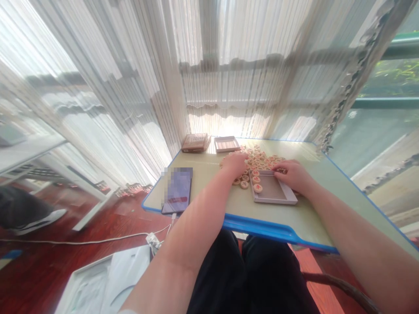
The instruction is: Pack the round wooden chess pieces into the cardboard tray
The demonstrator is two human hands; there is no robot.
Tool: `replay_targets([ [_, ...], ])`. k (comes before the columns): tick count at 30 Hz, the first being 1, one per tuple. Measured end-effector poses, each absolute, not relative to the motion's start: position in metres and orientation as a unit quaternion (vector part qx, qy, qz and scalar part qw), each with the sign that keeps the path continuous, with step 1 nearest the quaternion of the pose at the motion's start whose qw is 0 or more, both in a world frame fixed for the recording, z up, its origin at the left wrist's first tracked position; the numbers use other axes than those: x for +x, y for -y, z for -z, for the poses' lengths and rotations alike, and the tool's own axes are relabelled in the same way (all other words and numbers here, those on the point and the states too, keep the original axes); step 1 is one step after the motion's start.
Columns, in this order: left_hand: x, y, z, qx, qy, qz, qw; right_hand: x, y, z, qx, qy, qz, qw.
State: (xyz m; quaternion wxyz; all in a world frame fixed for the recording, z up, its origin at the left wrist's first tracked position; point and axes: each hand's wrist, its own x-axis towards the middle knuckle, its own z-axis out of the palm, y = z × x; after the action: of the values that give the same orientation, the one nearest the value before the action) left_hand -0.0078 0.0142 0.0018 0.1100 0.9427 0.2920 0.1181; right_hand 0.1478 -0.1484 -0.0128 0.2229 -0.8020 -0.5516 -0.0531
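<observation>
Round wooden Chinese chess pieces (257, 162) lie in a loose heap on the table, marked in red or dark characters. My left hand (235, 164) reaches over the heap's left side, back of the hand up. Its fingertips are mostly hidden, so any piece under them cannot be made out. In front of the heap is a shallow open box (274, 198). Three red-marked pieces (257, 188) form a column along its left wall. My right hand (290, 172) has thumb and fingers pinched around the box's rear rim, near its right corner.
A brown box (194, 142) and a shallow lid-like tray (227, 144) stand at the table's back left. A phone (178, 192) with a white cable lies near the left edge. The table (330, 196) has a blue rim. Another person's shoe (39, 221) shows at far left.
</observation>
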Motion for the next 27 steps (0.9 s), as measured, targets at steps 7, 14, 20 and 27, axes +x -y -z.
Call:
replay_targets([
  [7, -0.0082, -0.0096, -0.0033, 0.948, -0.278, -0.143, 0.055, 0.1425, 0.1508, 0.0112, -0.801, 0.546, 0.059, 0.238],
  [14, -0.0099, -0.0068, -0.0051, 0.93, -0.347, -0.12, 0.005, 0.1456, 0.1507, 0.0131, -0.772, 0.577, 0.071, 0.259],
  [20, -0.0106, -0.0118, -0.0045, 0.933, -0.339, -0.12, 0.013, 0.1468, 0.1496, 0.0145, -0.762, 0.586, 0.085, 0.263],
  [27, -0.0135, -0.0135, -0.0079, 0.911, -0.286, -0.261, 0.141, 0.1509, 0.1444, 0.0201, -0.763, 0.582, 0.076, 0.271],
])
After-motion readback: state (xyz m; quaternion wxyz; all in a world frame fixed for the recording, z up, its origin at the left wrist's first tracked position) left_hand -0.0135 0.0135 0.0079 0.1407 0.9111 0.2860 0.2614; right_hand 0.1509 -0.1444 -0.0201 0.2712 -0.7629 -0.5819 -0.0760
